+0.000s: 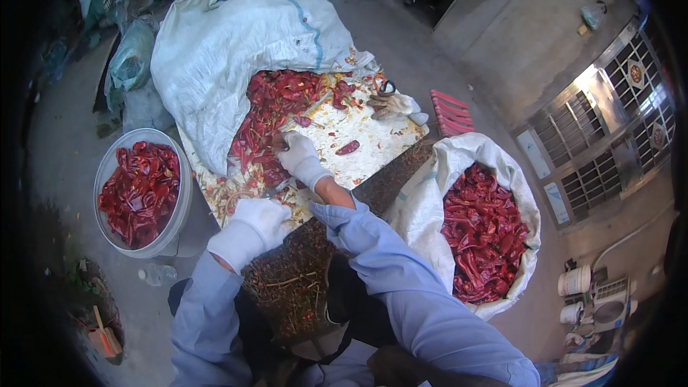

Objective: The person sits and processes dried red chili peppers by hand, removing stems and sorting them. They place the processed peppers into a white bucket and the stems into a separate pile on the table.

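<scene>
My left hand (pixel 255 226), in a white glove, is closed low over the near edge of a littered white board (pixel 371 156). It grips what look like scissors (pixel 277 189); a metal blade points right, and an orange-brown handle loop shows on the left. My right hand (pixel 302 158), gloved too with darker fingertips, reaches into a heap of dried red chili peppers (pixel 282 94). Whether its fingers pinch a pepper is hidden. The heap spills from a large white woven sack (pixel 226 48) lying on the board. One loose pepper (pixel 348 147) lies right of my right hand.
A white bucket (pixel 185 199) of peppers stands left, an upright woven sack (pixel 422 226) of peppers right. On the board's far right lie a glove (pixel 400 105) and dark-handled scissors (pixel 387 87). Behind is a red-strapped stool (pixel 451 113). Stems litter the ground (pixel 285 285) below.
</scene>
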